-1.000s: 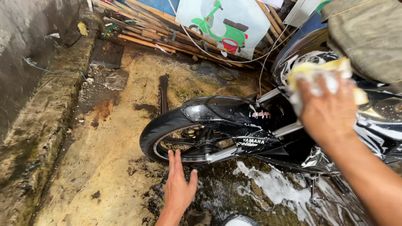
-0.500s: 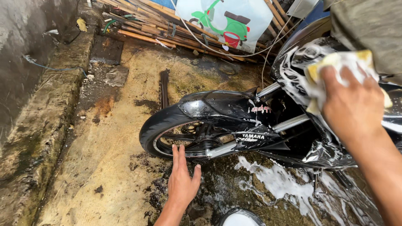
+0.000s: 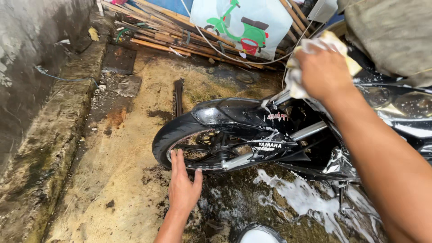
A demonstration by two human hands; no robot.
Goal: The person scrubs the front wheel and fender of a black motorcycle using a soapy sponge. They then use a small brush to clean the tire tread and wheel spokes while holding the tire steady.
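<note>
Comparing with half a second ago: left hand (image 3: 183, 189) unchanged, grip flat open, fingertips touching the front tyre (image 3: 167, 137). Right hand (image 3: 323, 72) has been shifted left, grip closed on soapy yellow sponge (image 3: 348, 58), pressed onto black motorcycle (image 3: 315, 135).

Wet, muddy concrete floor (image 3: 112, 180) in daylight, a stained wall (image 3: 31, 54) alongside, what looks like stacked timber (image 3: 157, 31) behind

Left of wheel: bare wet ground (image 3: 112, 180) is left open up to the concrete kerb (image 3: 49, 148); passage wide
Ahead: blocked by stacked timber (image 3: 162, 27)
Right: room is taken by the motorcycle (image 3: 288, 135); front wheel (image 3: 180, 139) just beyond the left hand (image 3: 183, 189)
</note>
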